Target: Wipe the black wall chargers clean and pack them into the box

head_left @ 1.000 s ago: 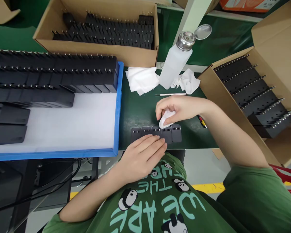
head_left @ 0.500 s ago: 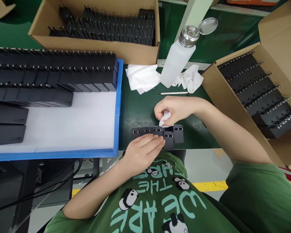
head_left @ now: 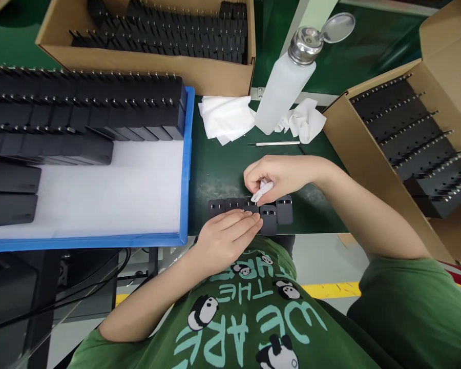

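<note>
Several black adapters (head_left: 217, 206) with metal pins stand in a row at the front edge of the green table (head_left: 230, 171). My left hand (head_left: 230, 233) lies over the row, fingers stretched out and resting on the adapters. My right hand (head_left: 274, 177) pinches a folded white cloth (head_left: 264, 190), its tip touching the row near the pins just beyond my left fingertips. Two more adapters, one (head_left: 268, 220) beside my left fingertips and another (head_left: 285, 210) to its right, sit slightly out of line with the row.
On the left is a blue-rimmed tray (head_left: 187, 169) of black adapters. Cardboard boxes of adapters stand at the back (head_left: 200, 82) and right (head_left: 384, 179). White cloths (head_left: 226, 119), a pump bottle (head_left: 282, 92) and a thin tool (head_left: 276, 144) lie or stand behind my hands.
The cloth in my right hand has shifted slightly, its tip now nearer the pins at the row's right end. My left hand stays on the adapters. The view has tilted a little.
</note>
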`<state>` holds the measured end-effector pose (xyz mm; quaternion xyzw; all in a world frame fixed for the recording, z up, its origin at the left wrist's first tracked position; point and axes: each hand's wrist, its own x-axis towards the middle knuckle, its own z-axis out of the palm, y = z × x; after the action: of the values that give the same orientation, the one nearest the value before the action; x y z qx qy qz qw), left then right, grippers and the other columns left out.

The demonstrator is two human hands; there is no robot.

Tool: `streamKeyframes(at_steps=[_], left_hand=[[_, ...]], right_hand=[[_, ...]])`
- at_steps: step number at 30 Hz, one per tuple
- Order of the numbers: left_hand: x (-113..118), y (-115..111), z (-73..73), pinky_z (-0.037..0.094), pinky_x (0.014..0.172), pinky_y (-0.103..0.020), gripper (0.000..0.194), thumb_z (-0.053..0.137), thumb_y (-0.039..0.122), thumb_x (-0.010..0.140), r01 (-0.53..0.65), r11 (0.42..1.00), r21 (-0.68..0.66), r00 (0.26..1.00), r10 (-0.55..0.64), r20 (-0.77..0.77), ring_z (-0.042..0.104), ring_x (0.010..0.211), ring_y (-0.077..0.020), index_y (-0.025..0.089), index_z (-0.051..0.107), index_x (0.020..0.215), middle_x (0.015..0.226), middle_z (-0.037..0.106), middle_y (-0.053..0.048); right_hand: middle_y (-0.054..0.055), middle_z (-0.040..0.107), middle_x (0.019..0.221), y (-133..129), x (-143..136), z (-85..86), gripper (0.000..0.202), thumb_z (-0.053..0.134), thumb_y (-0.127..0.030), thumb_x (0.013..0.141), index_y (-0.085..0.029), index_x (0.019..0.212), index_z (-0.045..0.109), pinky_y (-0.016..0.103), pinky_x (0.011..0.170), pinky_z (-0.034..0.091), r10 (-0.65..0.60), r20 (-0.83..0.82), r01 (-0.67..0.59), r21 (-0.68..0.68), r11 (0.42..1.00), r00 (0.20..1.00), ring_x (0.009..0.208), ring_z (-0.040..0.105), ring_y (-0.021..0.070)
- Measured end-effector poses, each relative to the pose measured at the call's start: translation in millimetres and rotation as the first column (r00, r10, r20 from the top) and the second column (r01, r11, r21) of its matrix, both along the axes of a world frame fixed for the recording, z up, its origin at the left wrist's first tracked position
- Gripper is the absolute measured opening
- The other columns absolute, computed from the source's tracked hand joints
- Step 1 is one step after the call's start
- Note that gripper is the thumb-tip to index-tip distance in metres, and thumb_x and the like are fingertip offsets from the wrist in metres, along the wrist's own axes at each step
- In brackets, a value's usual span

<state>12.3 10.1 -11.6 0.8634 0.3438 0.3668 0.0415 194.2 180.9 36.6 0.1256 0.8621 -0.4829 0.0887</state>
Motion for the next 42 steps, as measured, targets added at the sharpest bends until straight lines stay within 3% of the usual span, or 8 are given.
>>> streamKeyframes(at_steps=[10,14,20,26,32,35,40,42], left_hand=[[-3.7,-4.7,3.6,0.064,0.092,-0.034,0.022,0.07,0.012,0.089,0.036,0.999,-0.029,0.998,-0.037,-0.046,0.074,0.095,-0.0189,0.014,0.068,0.111,0.104,0.078,-0.006],[-18.8,-7.8,12.0,0.062,0.09,-0.037,0.028,0.081,0.02,0.082,-0.025,1.0,0.007,0.999,0.025,0.026,0.072,0.093,-0.021,0.014,0.067,0.106,0.099,0.076,-0.007],[-46.7,8.4,17.5,0.049,0.108,-0.048,0.072,0.082,0.042,0.08,-0.201,0.911,-0.361,0.978,0.208,-0.02,0.057,0.127,-0.0313,0.017,0.05,0.139,0.136,0.059,-0.017],[-57.0,18.4,12.2,0.051,0.103,-0.047,0.079,0.082,0.044,0.079,-0.12,0.82,-0.56,0.99,0.059,-0.126,0.061,0.123,-0.0312,0.021,0.044,0.144,0.135,0.064,-0.011],[-58.4,19.9,8.7,0.055,0.091,-0.044,0.051,0.079,0.037,0.082,-0.086,0.83,-0.551,0.995,0.039,-0.095,0.069,0.108,-0.0306,0.02,0.058,0.125,0.12,0.072,-0.009],[-57.3,19.9,5.8,0.055,0.089,-0.043,0.036,0.067,0.028,0.089,-0.074,0.832,-0.55,0.997,0.045,-0.066,0.07,0.107,-0.0295,0.02,0.059,0.123,0.118,0.073,-0.009],[-62.6,13.6,6.4,0.05,0.1,-0.049,0.049,0.059,0.017,0.091,-0.074,0.847,-0.526,0.996,0.038,-0.079,0.066,0.115,-0.0298,0.018,0.048,0.139,0.131,0.068,-0.013],[-68.5,10.0,9.5,0.045,0.108,-0.053,0.068,0.071,0.028,0.088,-0.093,0.84,-0.534,0.993,0.04,-0.109,0.061,0.123,-0.0321,0.018,0.039,0.147,0.139,0.062,-0.015]], right_hand=[[0.001,0.06,0.078,-12.6,27.3,11.4,0.017,0.067,-0.028,0.087,-0.018,0.078,0.058,0.026,0.062,0.036,-0.427,-0.174,0.455,0.182,0.872,0.887,0.069,0.048,0.0122],[0.002,0.065,0.087,-30.4,39.4,14.8,0.012,0.07,-0.028,0.087,-0.018,0.09,0.064,0.028,0.068,0.046,-0.639,-0.236,0.656,-0.006,0.754,0.732,0.075,0.057,0.0144],[0.004,0.069,0.097,-74.7,40.9,43.9,0.004,0.07,-0.024,0.09,-0.023,0.093,0.072,0.027,0.058,0.048,-0.662,-0.379,0.743,0.115,0.659,0.647,0.072,0.061,0.0133],[0.011,0.068,0.086,-154.7,2.4,20.8,0.015,0.057,-0.003,0.092,-0.01,0.098,0.07,0.031,0.06,0.054,-0.504,-0.423,0.629,0.688,0.362,0.753,0.071,0.06,0.0178],[0.013,0.068,0.078,-173.7,-45.0,-14.1,0.02,0.055,0.006,0.088,-0.006,0.094,0.07,0.031,0.059,0.055,-0.495,-0.404,0.494,0.867,0.06,0.769,0.07,0.06,0.0197],[0.016,0.067,0.079,-176.5,-66.6,-17.3,0.016,0.057,0.004,0.087,-0.003,0.094,0.069,0.034,0.057,0.055,-0.434,-0.45,0.525,0.849,0.065,0.781,0.069,0.06,0.0216],[0.013,0.068,0.086,-187.2,-53.8,-5.3,0.02,0.054,0.001,0.091,-0.004,0.105,0.067,0.034,0.068,0.058,-0.373,-0.563,0.674,0.584,0.453,0.738,0.077,0.062,0.0201],[0.015,0.067,0.097,-190.7,-32.9,0.8,0.027,0.056,0.004,0.089,-0.006,0.113,0.064,0.034,0.074,0.059,-0.505,-0.565,0.758,0.495,0.425,0.652,0.086,0.064,0.0206]])
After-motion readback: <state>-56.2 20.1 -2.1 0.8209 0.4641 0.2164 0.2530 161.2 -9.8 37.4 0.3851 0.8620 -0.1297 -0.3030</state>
